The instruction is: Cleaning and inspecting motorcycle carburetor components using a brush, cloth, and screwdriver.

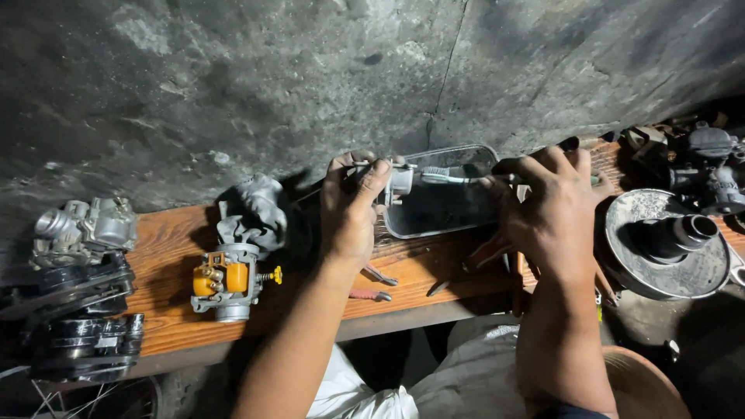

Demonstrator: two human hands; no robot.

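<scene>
1. Two bare hands are seen raised over a wooden bench (178, 256) that runs along a rough grey wall (233, 77).
2. A small silver metal part (400, 182) is pinched by the left hand (349, 209), thumb and fingers closed round it, at about twelve o'clock from the wrist.
3. A toothbrush (450, 177) is gripped by the right hand (551, 209), fingers curled over its handle; the bristled end is laid against the metal part, at nine o'clock from that hand.
4. A shallow rectangular metal tray (446, 209) holding dark liquid is found directly beneath the part and brush, between the two hands.
5. A carburettor with orange and yellow pieces (229, 283) is set on the bench at eight o'clock from the left hand, with a crumpled grey rag (252, 213) just behind it.
6. Red-handled pliers (372, 287) are laid on the wood at six o'clock from the tray.
7. A round dark metal drum (667, 244) is placed at three o'clock from the right hand.
8. Further engine parts (81, 233) are stacked at the far nine o'clock end.
</scene>
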